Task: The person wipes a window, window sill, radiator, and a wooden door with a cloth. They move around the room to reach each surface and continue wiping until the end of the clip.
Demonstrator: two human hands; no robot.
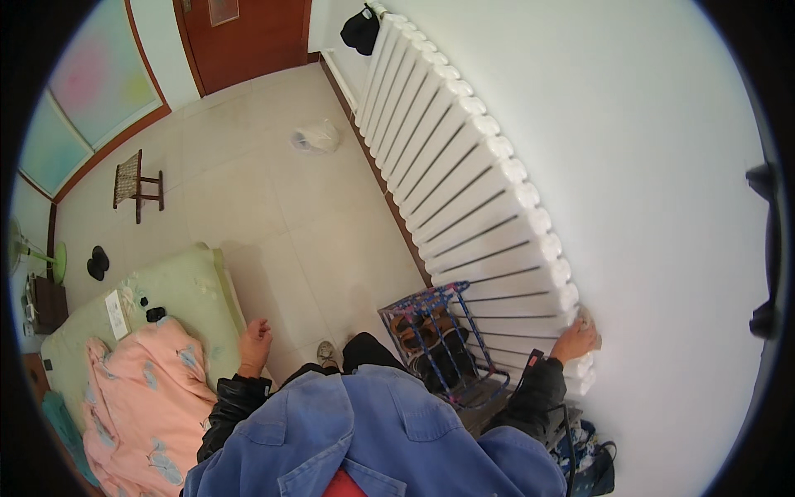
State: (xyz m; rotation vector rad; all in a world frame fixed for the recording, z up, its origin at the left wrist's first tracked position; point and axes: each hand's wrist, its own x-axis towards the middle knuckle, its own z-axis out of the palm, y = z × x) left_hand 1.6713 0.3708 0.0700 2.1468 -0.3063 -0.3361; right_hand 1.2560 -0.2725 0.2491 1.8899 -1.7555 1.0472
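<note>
My right hand [575,340] is at the top edge of the white radiator [475,186], near its close end, and holds a greyish-brown cloth [588,323] against it. My left hand [255,340] is raised beside the bed, fingers loosely curled, with nothing seen in it. Between my body and the radiator stands a rack wrapped in blue patterned material [428,300], with several brown and dark shoes [422,338] in it. A black cap [361,31] hangs at the far end of the radiator.
The bed [177,273] with a pink quilt [146,404] lies to the left. Farther off on the tiled floor are a folding stool [138,186], black slippers [98,263] and a pale plastic bag [317,136]. Bags [587,463] stand behind my right arm.
</note>
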